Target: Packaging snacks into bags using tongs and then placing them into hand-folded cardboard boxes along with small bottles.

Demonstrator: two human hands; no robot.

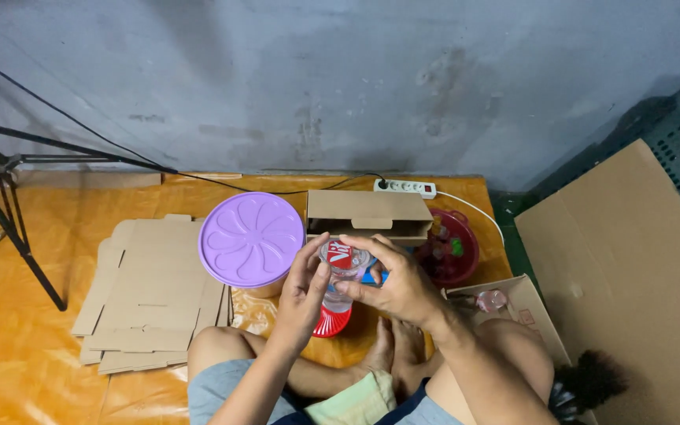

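While the person sits cross-legged on the orange floor covering [33, 330], both bare hands meet just above the crossed feet around a small clear plastic cup [343, 264] with a red and white sealed top. Left hand [302, 295] grasps the cup from its left side, fingers curled up along the wall and thumb near the rim. Right hand [397, 282] grasps it from the right, fingertips [356, 245] reaching over the sealed top and thumb pressed low on the side. Below the cup a red ribbed piece [330, 321] shows, touching it or just under it; which cannot be told. Just left of the hands sits a round purple lid [251, 238] with a flower pattern, on a container. Further left lies a stack of flattened cardboard blanks [151, 295]. Behind the hands stands a folded brown cardboard box [367, 215], with a red round basket [452, 250] of small items beside it on the right. At the wall lie a white power strip [404, 186] and, far left, a black tripod [1, 197].
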